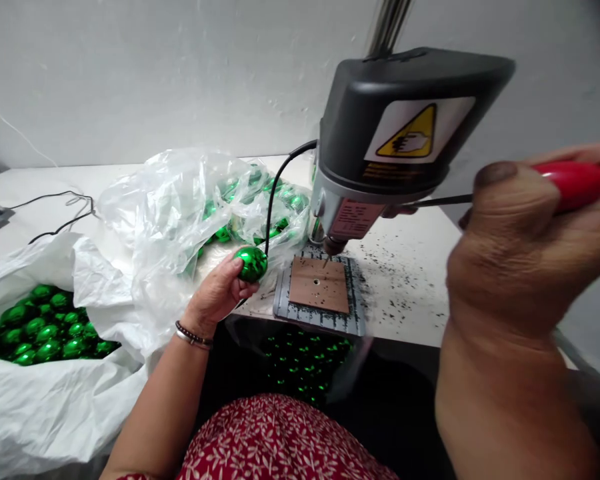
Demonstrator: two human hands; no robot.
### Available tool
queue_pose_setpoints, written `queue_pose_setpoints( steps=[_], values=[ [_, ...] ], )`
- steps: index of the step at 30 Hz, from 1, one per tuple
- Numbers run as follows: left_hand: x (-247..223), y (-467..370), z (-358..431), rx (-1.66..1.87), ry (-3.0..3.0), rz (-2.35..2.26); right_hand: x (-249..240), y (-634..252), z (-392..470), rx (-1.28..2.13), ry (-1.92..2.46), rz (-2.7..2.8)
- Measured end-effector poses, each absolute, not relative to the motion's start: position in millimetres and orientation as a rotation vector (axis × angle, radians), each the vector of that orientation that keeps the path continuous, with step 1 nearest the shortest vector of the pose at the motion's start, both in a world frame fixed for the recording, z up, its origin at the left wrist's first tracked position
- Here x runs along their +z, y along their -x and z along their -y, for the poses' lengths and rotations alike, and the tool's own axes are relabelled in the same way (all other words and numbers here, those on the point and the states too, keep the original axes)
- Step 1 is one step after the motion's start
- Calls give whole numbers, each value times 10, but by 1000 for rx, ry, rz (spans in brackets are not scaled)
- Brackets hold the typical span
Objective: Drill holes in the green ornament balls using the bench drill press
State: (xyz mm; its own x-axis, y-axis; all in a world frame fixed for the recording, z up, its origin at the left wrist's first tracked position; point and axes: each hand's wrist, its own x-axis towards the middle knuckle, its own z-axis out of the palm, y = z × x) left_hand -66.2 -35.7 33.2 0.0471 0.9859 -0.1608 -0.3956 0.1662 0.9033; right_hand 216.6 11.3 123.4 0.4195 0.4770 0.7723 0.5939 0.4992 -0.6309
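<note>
A shiny green ball (253, 265) is held in the fingers of my left hand (221, 291), just left of the drill press base (282, 293). On that base lies a square brown board (307, 293) with a small hole near its middle. The drill press head (380, 133), black and grey with a warning label, stands over the board, and its thin bit (325, 262) points down above it. At the right, my right hand (520, 233) is wrapped round the red-ended lever handle (575, 185) of the drill press.
A white sack (95, 280) at the left holds many green balls (45, 327). Behind my left hand, a clear plastic bag (155, 193) has more green balls. Dark shavings (395, 287) litter the white table (420, 247). A black cable (275, 183) hangs beside the drill. More green balls (307, 360) show below the table edge.
</note>
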Motion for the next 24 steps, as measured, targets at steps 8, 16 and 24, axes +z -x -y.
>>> queue_pose_setpoints(
  steps=[8,16,24],
  values=[
    [130,109,142,925,-1386,-1440,1222,-2139,-89,-243,1066,1318],
    [74,-73,-138,701,-1663,-1561,1269,-2118,-45,-225,1018,1332],
    [141,-224,-224,544,-1862,-1611,1352,-2125,-4,-110,1044,1335]
  ],
)
